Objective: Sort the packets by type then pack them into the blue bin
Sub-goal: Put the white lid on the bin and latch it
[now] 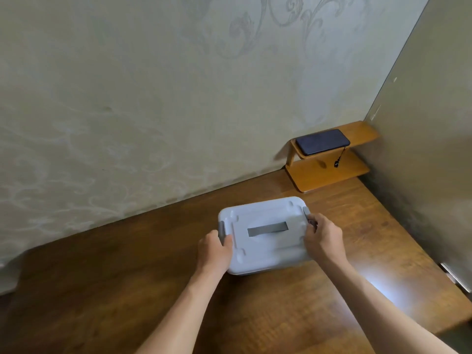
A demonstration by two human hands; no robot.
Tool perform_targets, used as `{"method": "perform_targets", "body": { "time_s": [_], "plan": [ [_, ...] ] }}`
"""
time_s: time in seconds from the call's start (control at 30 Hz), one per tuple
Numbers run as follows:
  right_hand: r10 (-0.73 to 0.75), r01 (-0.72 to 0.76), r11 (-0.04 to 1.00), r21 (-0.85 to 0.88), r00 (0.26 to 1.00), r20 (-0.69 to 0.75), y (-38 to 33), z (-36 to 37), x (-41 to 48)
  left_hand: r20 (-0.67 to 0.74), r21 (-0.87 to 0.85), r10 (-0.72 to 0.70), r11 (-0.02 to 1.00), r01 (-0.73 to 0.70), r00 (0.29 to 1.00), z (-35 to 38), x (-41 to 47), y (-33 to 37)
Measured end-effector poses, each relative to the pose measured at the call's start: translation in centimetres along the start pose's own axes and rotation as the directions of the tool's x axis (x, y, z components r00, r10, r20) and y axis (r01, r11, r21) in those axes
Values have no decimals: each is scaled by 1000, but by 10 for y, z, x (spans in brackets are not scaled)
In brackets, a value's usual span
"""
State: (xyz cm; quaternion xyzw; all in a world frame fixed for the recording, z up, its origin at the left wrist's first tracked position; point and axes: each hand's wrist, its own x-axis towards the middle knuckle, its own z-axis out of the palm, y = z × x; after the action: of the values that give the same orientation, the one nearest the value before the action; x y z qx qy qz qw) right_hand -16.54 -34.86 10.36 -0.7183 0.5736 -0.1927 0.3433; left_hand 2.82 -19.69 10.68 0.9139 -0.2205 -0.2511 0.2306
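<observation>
Grey plastic under the fingers at both ends. Left hand (pixel 215 247), lower centre of the frame, curled round the left clip (pixel 221 229), thumb lying over onto the lid (pixel 265 213). Right hand (pixel 323 237), just right of centre, pinching the right clip (pixel 306 214) between thumb and fingertips. Forearms reaching up from the bottom edge, angled in toward each other. Between them the bin (pixel 255 268), pale bluish-white, lid on, flat on the brown wooden table (pixel 127 290). Probably stiff, smooth, light moulded plastic; weight of any contents impossible to judge with the lid shut. Best taken at the end clips to unlatch, or by the grey recessed handle (pixel 267 229) to carry. No packets in sight. Upper right: small wooden stand (pixel 329 175) bearing a dark flat device (pixel 323 141).
</observation>
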Motion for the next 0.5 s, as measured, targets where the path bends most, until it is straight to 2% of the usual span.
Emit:
{"method": "perform_targets", "body": {
  "time_s": [0.17,0.5],
  "plan": [
    [-61,61,998,-26,998,22,-31,18,57,-26,-50,-5,999,4,1000,-11,51,17],
    [-78,79,995,-65,997,15,-67,51,155,-18,-116,57,992,-59,998,-18,144,55]
  ]
}}
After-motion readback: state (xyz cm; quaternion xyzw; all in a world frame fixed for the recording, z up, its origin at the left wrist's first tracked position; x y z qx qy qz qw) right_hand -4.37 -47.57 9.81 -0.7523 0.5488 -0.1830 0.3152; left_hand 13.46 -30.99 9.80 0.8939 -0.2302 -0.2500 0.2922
